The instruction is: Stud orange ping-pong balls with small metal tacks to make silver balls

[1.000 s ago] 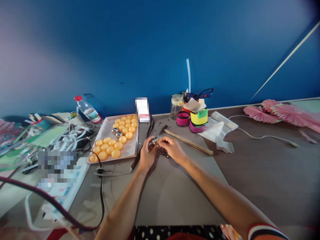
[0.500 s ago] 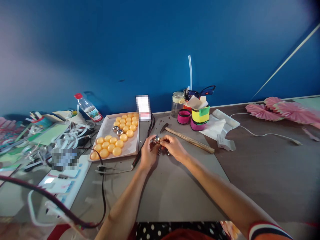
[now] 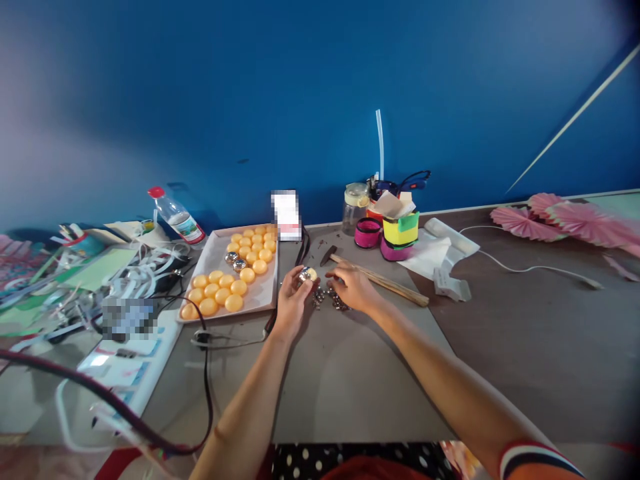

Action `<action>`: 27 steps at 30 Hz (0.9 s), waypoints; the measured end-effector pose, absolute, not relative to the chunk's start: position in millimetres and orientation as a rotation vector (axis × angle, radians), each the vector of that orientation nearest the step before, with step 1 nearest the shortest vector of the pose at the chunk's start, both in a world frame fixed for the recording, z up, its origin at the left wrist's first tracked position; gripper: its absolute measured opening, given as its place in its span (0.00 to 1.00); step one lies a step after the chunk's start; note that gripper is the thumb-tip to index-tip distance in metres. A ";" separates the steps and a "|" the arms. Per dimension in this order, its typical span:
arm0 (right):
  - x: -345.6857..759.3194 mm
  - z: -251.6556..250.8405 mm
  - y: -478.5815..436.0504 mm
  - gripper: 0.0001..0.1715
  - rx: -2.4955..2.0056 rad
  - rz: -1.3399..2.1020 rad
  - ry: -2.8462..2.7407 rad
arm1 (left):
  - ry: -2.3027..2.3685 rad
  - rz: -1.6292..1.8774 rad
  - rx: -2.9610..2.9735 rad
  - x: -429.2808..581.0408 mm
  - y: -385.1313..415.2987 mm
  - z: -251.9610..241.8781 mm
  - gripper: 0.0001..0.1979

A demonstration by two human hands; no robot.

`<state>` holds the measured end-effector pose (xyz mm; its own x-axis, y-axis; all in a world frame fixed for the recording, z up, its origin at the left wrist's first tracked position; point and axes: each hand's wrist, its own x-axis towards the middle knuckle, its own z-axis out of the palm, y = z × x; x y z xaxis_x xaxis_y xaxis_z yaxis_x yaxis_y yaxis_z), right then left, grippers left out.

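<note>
My left hand (image 3: 294,299) is closed round a small pale yellow ball (image 3: 311,273) that is partly covered in shiny silver pieces. The ball sits up at the fingertips, left of my right hand. With bent, parted fingers, my right hand (image 3: 353,287) hovers at a small pile of silver studs (image 3: 339,301); nothing shows between its fingers. More loose studs (image 3: 318,297) lie on the table between the two hands. Just beyond my right hand lies a hammer (image 3: 395,283) with a wooden handle, partly hidden by that hand.
A shallow box (image 3: 270,287) at the left holds several orange-yellow balls and two silver-covered ones. A phone-like white screen (image 3: 287,217), a glass jar (image 3: 355,210) and a yellow-green holder (image 3: 400,230) stand by the wall. Cables (image 3: 207,393) cross the left side. Pink paper fans (image 3: 585,220) lie right.
My hands have moved apart. My right hand has left the ball and shifted to the right over the studs. My left hand still holds the ball, now turned to show its pale side.
</note>
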<state>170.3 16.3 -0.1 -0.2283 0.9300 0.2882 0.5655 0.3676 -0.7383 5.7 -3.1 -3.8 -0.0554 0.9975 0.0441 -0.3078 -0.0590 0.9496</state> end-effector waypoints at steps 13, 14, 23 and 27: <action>162.8 -13.6 15.7 0.09 -1.440 0.288 -2.222 | 0.861 1.371 0.802 3.0 0.5 -3.8 0.22; 162.7 -13.9 15.5 0.09 -1.407 0.288 -2.168 | 0.861 1.373 0.792 2.7 0.5 -3.7 0.22; 156.3 -9.0 15.8 0.05 -1.201 0.883 -1.555 | 0.874 1.364 0.794 2.5 1.2 -6.0 0.19; 151.4 1.3 9.7 0.03 -1.069 1.199 -1.392 | 0.857 1.358 0.770 2.4 0.6 -4.4 0.20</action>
